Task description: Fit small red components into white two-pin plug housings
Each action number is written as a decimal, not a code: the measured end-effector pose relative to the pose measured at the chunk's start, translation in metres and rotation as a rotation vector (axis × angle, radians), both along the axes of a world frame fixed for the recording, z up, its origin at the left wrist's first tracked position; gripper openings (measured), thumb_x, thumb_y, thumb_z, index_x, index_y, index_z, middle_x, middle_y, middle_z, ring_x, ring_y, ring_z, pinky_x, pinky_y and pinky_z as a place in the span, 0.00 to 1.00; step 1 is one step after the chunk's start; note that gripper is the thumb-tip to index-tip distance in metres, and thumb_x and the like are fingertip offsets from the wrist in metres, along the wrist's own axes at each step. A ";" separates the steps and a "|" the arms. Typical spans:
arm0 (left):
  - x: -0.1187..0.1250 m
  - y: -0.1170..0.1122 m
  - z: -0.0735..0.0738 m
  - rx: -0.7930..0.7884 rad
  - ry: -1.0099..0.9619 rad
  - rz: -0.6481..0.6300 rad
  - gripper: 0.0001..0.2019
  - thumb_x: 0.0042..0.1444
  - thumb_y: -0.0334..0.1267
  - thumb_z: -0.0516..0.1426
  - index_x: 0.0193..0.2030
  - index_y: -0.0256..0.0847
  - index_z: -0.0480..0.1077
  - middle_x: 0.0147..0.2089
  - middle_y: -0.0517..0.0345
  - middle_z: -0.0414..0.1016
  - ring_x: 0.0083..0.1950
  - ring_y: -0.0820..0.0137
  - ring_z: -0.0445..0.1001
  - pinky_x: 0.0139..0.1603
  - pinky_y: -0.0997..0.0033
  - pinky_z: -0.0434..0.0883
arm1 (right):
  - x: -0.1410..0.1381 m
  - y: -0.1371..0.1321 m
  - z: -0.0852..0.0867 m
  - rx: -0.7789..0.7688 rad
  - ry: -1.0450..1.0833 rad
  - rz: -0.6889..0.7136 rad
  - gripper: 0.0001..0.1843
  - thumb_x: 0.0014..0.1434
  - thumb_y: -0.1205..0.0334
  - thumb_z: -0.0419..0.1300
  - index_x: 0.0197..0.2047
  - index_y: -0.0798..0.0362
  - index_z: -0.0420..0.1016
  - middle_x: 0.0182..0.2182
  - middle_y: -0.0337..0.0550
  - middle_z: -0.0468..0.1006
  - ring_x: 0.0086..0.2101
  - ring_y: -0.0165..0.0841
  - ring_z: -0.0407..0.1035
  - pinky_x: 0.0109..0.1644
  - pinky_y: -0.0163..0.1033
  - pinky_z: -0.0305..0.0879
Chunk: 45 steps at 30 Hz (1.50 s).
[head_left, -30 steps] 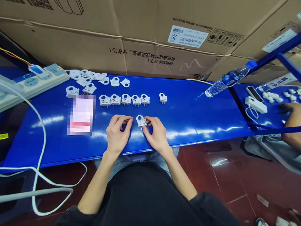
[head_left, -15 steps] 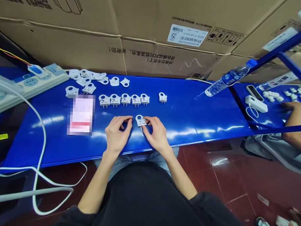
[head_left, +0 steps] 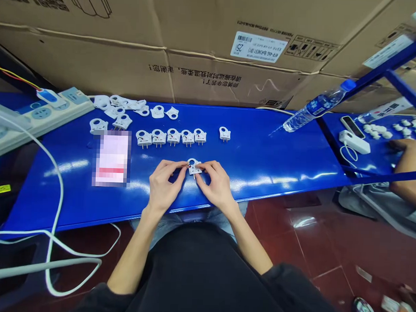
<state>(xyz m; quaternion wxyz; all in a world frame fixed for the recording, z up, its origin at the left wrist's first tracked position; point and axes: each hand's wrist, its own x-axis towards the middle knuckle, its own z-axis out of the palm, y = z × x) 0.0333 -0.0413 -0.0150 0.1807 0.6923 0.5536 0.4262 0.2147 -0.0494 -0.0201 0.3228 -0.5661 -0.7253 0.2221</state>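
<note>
A white plug [head_left: 195,169] with a round ring opening at its top and metal pins at its bottom is between my hands, over the blue table. My right hand [head_left: 215,183] pinches it at its right side. From the left, my left hand [head_left: 165,184] reaches the plug with thumb and index finger closed at its upper left edge. A tiny dark spot shows at those fingertips, too small to name. Behind my hands stands a row of several similar white plugs [head_left: 173,136], pins toward me. One more plug [head_left: 224,134] stands apart to their right.
White ringed housings [head_left: 116,111] lie heaped at the back left beside a power strip [head_left: 42,116]. A blurred pink-white item [head_left: 113,158] lies left of the row. A water bottle [head_left: 315,107] leans at the right, and cardboard boxes [head_left: 204,78] line the back. Another person's arm [head_left: 408,170] is far right.
My left hand has moved right, and its fingertips have come from beside the plug onto its left edge. My right hand keeps its grip in nearly the same place.
</note>
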 end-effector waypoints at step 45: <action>-0.005 0.003 -0.011 -0.084 -0.042 -0.033 0.07 0.67 0.41 0.59 0.44 0.46 0.79 0.46 0.54 0.77 0.51 0.63 0.74 0.55 0.57 0.74 | 0.003 -0.002 -0.006 0.180 -0.027 0.041 0.09 0.74 0.59 0.59 0.51 0.46 0.81 0.46 0.46 0.79 0.47 0.38 0.73 0.53 0.45 0.73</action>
